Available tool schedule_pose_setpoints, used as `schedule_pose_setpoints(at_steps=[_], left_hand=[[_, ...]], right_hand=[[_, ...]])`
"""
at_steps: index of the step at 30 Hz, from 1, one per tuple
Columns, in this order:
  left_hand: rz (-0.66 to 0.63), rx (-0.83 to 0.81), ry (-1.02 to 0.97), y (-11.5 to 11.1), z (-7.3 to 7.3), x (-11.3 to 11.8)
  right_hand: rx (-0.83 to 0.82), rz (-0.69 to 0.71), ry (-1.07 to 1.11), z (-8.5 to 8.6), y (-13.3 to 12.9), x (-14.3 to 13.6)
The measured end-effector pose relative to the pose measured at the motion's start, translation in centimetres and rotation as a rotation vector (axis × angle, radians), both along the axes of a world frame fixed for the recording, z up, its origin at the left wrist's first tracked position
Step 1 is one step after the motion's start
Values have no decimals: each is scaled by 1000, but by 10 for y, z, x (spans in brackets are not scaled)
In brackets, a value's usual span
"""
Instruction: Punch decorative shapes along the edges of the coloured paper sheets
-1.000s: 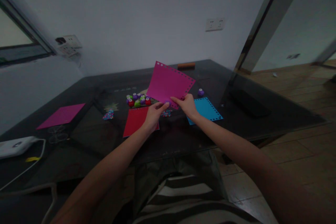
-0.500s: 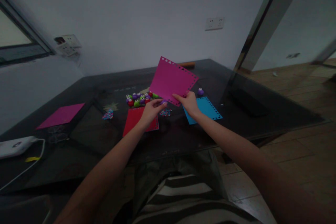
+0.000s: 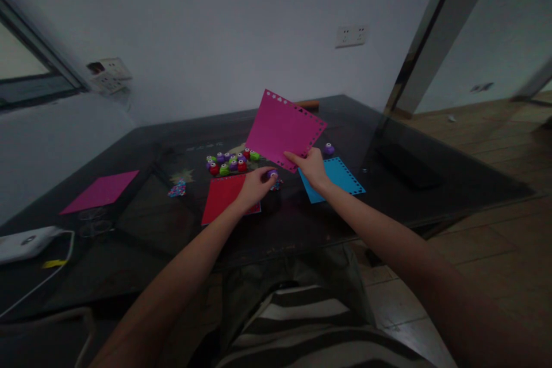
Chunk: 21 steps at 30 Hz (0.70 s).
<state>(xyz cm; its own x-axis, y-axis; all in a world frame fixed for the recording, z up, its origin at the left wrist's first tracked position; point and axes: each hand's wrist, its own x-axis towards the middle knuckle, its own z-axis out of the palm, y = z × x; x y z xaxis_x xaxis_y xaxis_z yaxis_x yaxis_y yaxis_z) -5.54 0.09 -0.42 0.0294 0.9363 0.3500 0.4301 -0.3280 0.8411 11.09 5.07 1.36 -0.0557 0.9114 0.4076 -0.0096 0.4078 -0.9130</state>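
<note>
A magenta sheet [image 3: 282, 129] with small shapes punched along its edges is held up, tilted, by my right hand [image 3: 311, 167], thumb on its lower corner. Between the fingertips of my left hand [image 3: 254, 185] is a purple craft punch [image 3: 272, 174], just below that sheet. The red sheet [image 3: 224, 195] lies partly under my left forearm. A blue sheet [image 3: 338, 179] with punched edges rests beneath my right wrist. Several red, green and purple punches [image 3: 224, 169] stand grouped behind the red sheet. Another purple punch [image 3: 329, 149] stands behind the blue one.
Another magenta sheet [image 3: 101, 191] lies at the left, near a white device [image 3: 28, 242] with a cable. Small colourful confetti [image 3: 177, 188] sits left of the red sheet. A dark flat object [image 3: 407, 167] lies on the right of the black table [image 3: 466, 184].
My left hand, with the purple punch, has moved slightly down and away from the magenta sheet's lower edge. My right hand keeps its hold on the sheet, almost unmoved.
</note>
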Motion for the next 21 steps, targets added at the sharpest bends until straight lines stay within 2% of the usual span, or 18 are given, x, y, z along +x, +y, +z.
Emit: schedule_pose_setpoints(at_steps=[7,14,18,21], left_hand=[[-20,10,55,1,1,-1],[-25,-60,103,2,1,-4],[-44,-94,-46,2,4,-5],[-67,-170,-297,3,4,-4]], right_hand=[[-21,-4,-6,-2,3,0],[4,38,45,-9,9,-1],[-10,28,15,-11,11,-1],[3,15,6,-11,11,0]])
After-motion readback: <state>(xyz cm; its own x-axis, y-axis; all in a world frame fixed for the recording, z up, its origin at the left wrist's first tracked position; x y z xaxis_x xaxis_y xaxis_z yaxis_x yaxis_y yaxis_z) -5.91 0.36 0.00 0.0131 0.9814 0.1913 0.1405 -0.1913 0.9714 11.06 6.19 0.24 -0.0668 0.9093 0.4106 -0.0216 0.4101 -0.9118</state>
